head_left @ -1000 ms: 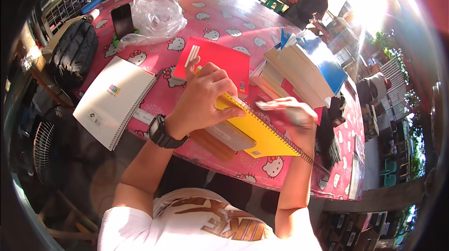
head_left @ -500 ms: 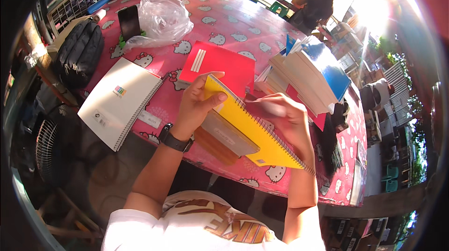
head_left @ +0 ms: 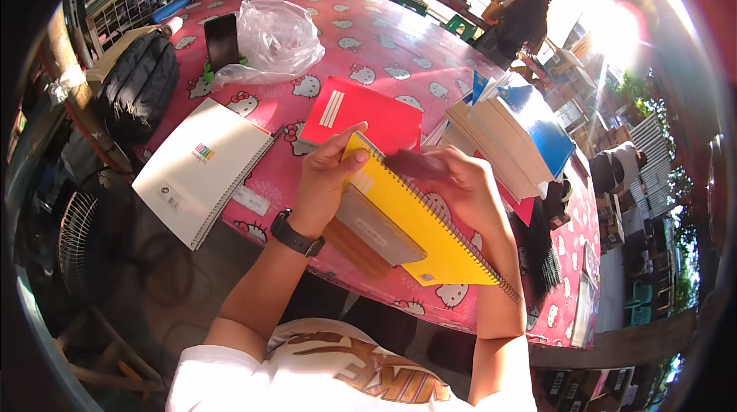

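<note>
My left hand (head_left: 326, 180) grips the top corner of a yellow spiral notebook (head_left: 430, 224), thumb on its cover. Grey and brown books (head_left: 368, 232) are stacked under it in the same grip. My right hand (head_left: 461, 186) rests on the notebook's spiral edge and pinches a dark flat object (head_left: 414, 164) over the cover. A red notebook (head_left: 361, 115) lies on the pink patterned table (head_left: 384, 51) just beyond my hands.
A white spiral notebook (head_left: 201, 169) lies at the table's left edge. A clear plastic bag (head_left: 275, 37) and a black phone (head_left: 223, 40) sit farther back. A pile of books with a blue cover (head_left: 514, 136) stands to the right. A black backpack (head_left: 137, 86) and a fan (head_left: 80, 239) are left of the table.
The yellow notebook has tilted up and come closer to me. My right hand moved from the right side onto its spiral edge, bringing the dark object over the cover.
</note>
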`<move>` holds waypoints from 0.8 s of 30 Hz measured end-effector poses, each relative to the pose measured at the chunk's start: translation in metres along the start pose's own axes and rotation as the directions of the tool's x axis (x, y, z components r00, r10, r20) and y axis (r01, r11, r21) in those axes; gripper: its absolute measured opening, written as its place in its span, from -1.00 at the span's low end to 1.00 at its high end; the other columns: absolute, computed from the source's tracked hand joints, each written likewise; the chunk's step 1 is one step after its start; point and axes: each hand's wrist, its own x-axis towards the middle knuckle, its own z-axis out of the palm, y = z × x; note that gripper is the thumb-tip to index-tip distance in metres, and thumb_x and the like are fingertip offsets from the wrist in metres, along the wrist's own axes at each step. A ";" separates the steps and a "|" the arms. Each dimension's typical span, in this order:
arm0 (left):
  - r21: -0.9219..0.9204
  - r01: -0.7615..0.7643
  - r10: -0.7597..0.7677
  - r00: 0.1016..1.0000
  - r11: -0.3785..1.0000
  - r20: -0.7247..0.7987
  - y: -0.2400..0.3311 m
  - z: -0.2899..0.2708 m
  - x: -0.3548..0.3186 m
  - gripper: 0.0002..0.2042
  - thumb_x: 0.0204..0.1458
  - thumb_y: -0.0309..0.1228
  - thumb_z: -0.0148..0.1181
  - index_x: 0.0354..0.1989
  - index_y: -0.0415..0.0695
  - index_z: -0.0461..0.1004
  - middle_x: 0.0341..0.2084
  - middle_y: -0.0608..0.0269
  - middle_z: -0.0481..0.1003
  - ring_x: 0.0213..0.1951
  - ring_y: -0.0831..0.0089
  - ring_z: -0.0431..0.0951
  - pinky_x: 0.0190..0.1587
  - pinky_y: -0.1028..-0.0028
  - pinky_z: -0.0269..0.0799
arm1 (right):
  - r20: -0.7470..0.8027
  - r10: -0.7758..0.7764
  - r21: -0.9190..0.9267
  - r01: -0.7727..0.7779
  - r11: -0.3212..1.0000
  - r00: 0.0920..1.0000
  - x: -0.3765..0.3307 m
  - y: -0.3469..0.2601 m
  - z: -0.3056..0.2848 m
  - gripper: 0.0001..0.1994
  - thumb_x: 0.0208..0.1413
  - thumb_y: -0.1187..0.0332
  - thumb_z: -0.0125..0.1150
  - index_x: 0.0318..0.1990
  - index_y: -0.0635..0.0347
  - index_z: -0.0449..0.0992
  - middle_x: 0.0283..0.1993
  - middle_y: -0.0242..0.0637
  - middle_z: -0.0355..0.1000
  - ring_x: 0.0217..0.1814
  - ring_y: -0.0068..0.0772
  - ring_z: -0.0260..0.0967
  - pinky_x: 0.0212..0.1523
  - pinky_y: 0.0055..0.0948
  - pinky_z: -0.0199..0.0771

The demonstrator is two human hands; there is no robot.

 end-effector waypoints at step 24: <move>0.357 -0.110 0.152 0.984 0.928 -0.092 -0.048 -0.008 -0.041 -0.79 -0.01 -0.48 0.26 -0.22 -0.21 0.40 -0.32 0.36 0.47 -0.25 0.66 0.43 -0.14 0.59 0.34 | -0.129 0.110 -0.793 -0.169 0.585 0.985 -0.200 0.111 -0.050 -0.54 -0.29 0.56 0.27 -0.08 0.21 0.45 -0.06 -0.14 0.43 0.03 -0.11 0.35 0.10 -0.32 0.33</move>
